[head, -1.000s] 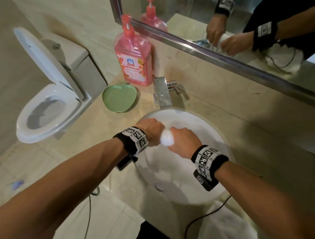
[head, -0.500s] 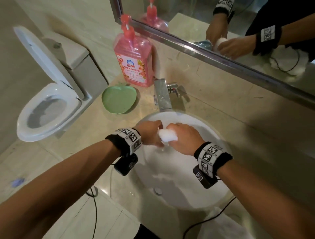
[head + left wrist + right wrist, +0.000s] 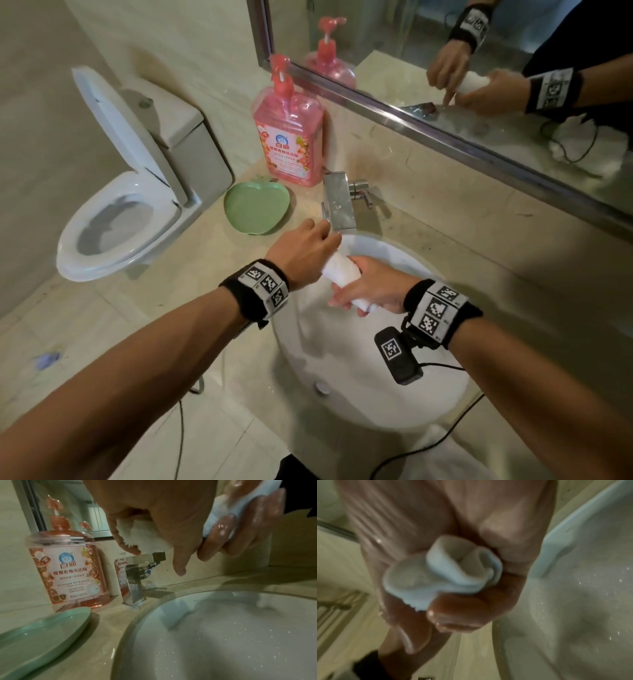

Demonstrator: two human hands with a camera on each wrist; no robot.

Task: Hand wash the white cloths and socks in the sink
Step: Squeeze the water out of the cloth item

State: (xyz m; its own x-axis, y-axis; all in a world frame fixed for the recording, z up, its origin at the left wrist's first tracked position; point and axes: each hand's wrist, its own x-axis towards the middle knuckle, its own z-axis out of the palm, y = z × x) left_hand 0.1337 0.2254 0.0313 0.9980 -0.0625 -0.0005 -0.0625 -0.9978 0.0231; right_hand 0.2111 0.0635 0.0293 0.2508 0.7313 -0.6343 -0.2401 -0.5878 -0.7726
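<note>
Head camera: over the white sink, both hands gripped one rolled white cloth. The left hand closed its fingers around the upper end just below the faucet; the right hand wrapped the lower end, fingers curled tight. One pink soap bottle and one green dish stood on the counter.

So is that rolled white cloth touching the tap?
Cannot tell. In the head view the white cloth ends near the tap, but the left hand covers that end.
</note>
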